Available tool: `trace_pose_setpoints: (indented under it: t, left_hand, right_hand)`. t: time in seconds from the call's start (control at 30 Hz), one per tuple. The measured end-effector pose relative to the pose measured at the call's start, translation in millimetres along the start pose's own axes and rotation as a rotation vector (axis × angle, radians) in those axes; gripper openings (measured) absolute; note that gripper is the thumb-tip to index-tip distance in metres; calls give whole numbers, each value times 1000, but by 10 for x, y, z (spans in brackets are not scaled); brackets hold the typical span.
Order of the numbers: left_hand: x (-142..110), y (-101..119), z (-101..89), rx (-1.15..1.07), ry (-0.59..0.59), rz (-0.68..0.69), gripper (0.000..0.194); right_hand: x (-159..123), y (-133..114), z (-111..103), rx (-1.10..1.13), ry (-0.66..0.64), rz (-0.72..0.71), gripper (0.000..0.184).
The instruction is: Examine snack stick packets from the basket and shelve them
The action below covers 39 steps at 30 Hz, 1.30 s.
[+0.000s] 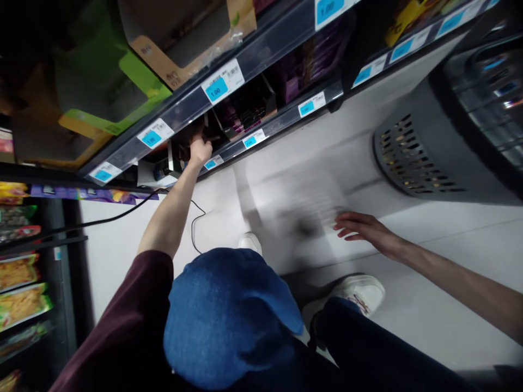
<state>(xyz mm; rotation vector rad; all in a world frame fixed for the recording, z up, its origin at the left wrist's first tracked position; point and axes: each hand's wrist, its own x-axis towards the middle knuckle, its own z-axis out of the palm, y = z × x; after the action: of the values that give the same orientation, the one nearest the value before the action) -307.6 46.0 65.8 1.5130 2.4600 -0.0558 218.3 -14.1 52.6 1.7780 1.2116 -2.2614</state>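
Note:
My left hand [200, 148] reaches into the bottom shelf, between small open cartons. Its fingers are mostly hidden in the dark there, so I cannot make out whether they hold anything. Beside it on the left is a white-edged carton [157, 173] with dark packs. To its right, another box holds dark and purple packets [245, 117]. Over the pale floor [278, 179], my right hand [363, 228] hangs with its fingers stretched out and nothing in them.
A grey basket [412, 147] with slotted sides stands at the right. Green display boxes [143, 81] fill the upper shelf, whose edge carries price tags [223, 81]. A black cable [118, 218] runs across at left, near hanging snack bags [22, 305].

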Motion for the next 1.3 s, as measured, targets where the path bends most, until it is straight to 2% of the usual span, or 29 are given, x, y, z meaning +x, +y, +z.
trace_pose_setpoints:
  t: [0.1, 0.23, 0.33, 0.43, 0.63, 0.87, 0.97, 1.1, 1.3]
  left_hand:
    - [-57, 40, 7, -49, 50, 13, 78]
    - [-345, 4, -94, 68, 20, 23, 79]
    - [-572, -121, -213, 243, -40, -1, 70]
    - [-670, -303, -302, 385, -105, -17, 63]
    - [-618, -554, -286, 526, -95, 33, 62]
    - [-352, -537, -286, 624, -176, -34, 65]
    - [-260, -521, -285, 647, -203, -23, 58]
    - [-261, -516, -255, 602, -207, 151, 49]
    - [-303, -489, -271, 543, -201, 308, 60]
  right_hand:
    - [37, 26, 3, 8, 1, -6, 35]
    - [81, 30, 10, 7, -3, -11, 36]
    - [99, 21, 8, 1, -3, 3, 38]
    - [105, 25, 1, -8, -1, 22, 38]
    - [74, 1, 3, -6, -8, 28, 38]
    - [-10, -49, 12, 7, 0, 34, 38]
    - [-7, -33, 8, -2, 8, 42, 37]
    - [44, 26, -25, 0, 13, 40, 37]
    - [58, 29, -43, -3, 18, 46, 38]
